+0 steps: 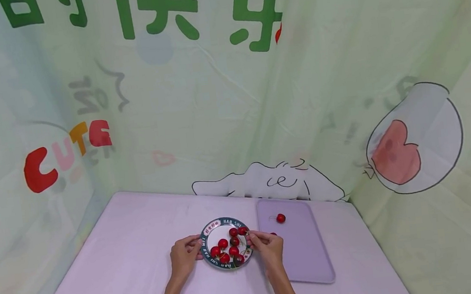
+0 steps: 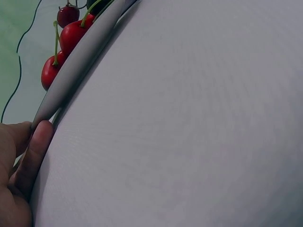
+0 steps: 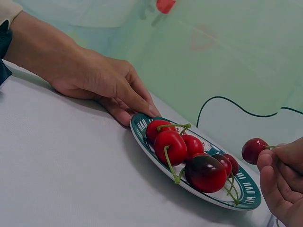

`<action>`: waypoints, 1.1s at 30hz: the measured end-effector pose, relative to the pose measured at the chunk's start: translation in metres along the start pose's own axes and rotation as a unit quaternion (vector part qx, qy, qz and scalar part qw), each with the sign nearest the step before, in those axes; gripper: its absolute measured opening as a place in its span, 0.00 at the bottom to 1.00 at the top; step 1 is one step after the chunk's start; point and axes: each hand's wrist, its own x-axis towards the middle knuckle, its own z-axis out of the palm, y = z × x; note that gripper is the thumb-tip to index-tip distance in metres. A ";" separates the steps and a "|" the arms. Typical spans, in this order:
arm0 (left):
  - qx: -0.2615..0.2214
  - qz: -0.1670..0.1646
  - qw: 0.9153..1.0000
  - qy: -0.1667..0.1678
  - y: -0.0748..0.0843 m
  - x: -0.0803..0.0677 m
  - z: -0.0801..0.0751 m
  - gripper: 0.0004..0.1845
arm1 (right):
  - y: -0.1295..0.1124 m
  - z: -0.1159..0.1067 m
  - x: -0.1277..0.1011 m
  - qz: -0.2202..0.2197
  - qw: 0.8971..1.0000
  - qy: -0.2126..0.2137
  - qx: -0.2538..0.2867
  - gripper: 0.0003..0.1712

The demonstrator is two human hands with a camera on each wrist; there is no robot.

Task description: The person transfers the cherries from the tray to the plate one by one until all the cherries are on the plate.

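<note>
The plate (image 1: 204,234) of cherries (image 1: 228,250) sits on the pink table (image 1: 114,265). Its rim is touched by the left hand (image 1: 184,256), fingers extended. One cherry (image 3: 254,150) is pinched by its stem in the right hand (image 1: 267,246), above the plate's right edge, beside the purple tray (image 1: 309,254).

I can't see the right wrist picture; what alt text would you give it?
A right hand pinches the stem of a red cherry just above a round white plate with a green lettered rim holding more red cherries. The left hand touches the plate's far edge on a pale tabletop.
</note>
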 end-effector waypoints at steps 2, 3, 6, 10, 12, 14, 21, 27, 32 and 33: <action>-0.001 0.000 1.000 0.000 0.000 0.000 0.000 0.15 | -0.001 0.002 0.000 0.001 1.000 -0.002 -0.004 0.15; 0.000 0.001 1.000 0.000 -0.001 0.001 0.000 0.15 | -0.002 0.002 0.000 0.000 1.000 -0.004 -0.007 0.15; -0.002 0.005 1.000 0.001 -0.001 0.002 0.000 0.14 | -0.007 0.005 -0.001 0.001 1.000 -0.007 -0.014 0.15; -0.005 0.007 1.000 0.001 0.000 0.003 -0.001 0.14 | -0.015 0.008 -0.002 -0.003 1.000 -0.016 -0.014 0.15; -0.003 0.006 1.000 0.000 0.001 0.003 -0.001 0.15 | -0.017 0.009 -0.002 -0.002 1.000 -0.019 -0.015 0.15; -0.001 0.004 1.000 -0.001 0.002 0.003 -0.001 0.15 | -0.016 0.009 -0.002 0.000 1.000 -0.023 -0.019 0.15; -0.002 0.000 1.000 0.002 0.001 0.003 -0.002 0.14 | -0.011 0.015 0.001 -0.001 0.999 -0.043 -0.029 0.15; -0.001 -0.006 1.000 0.000 -0.004 0.005 0.000 0.14 | -0.012 0.020 0.000 0.008 0.998 -0.055 -0.037 0.16; -0.004 -0.007 1.000 0.002 -0.008 0.006 0.002 0.14 | -0.012 0.023 -0.001 0.009 0.997 -0.062 -0.048 0.16; -0.003 -0.007 1.000 0.002 -0.009 0.006 0.002 0.14 | -0.013 0.023 -0.001 0.007 0.997 -0.063 -0.051 0.16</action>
